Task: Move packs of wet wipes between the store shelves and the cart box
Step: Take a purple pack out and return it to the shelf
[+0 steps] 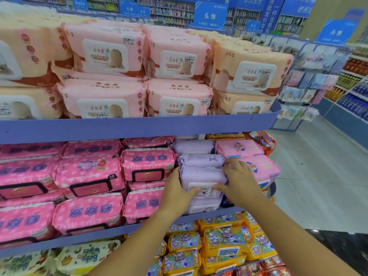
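At the middle shelf [59, 242] front edge, near its right end, left grip [177, 193] and right grip [241, 184] clasp the lilac pack [201, 176] by its sides.

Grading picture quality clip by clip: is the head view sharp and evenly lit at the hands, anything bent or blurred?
Head view: even light, no hard shadows or strong glare; left hand, right hand and the purple pack they hold are fairly sharp; the shelf edge bows from the wide lens; the far blue signs look soft.
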{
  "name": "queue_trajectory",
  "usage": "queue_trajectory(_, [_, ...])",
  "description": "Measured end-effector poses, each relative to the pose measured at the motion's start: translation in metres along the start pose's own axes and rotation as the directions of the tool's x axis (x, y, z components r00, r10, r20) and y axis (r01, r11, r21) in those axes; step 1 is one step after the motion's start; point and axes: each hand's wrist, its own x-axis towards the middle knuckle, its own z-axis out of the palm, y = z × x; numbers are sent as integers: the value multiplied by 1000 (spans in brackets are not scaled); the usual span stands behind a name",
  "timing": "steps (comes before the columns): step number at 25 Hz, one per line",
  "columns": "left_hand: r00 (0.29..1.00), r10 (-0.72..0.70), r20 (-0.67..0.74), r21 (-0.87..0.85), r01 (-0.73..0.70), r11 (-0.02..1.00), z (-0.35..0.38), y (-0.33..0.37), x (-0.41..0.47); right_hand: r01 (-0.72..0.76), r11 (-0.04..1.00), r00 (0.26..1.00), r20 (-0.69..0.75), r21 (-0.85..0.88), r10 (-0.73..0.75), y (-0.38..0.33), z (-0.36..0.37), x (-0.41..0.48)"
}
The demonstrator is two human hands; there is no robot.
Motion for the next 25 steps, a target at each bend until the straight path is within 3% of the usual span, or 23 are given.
queue_trajectory(6, [995,-19,-95,3,19,1000,16,9,-12,-14,1000,999,-43,-17,13,-6,-1,-6])
queue_trajectory(12, [995,-102,3,-32,102,994,3,38,-21,-60,964,996,-49,257,75,-13,-1,-21])
queue_trajectory(18, [988,-148,53,-84,152,985,-29,57,-46,-154,795,980,-12,586,199,-40,-7,-42])
queue_trajectory(25, [981,-195,-14,-157,191,969,-98,21,-101,-197,566,980,137,801,147,-113,-7,-69])
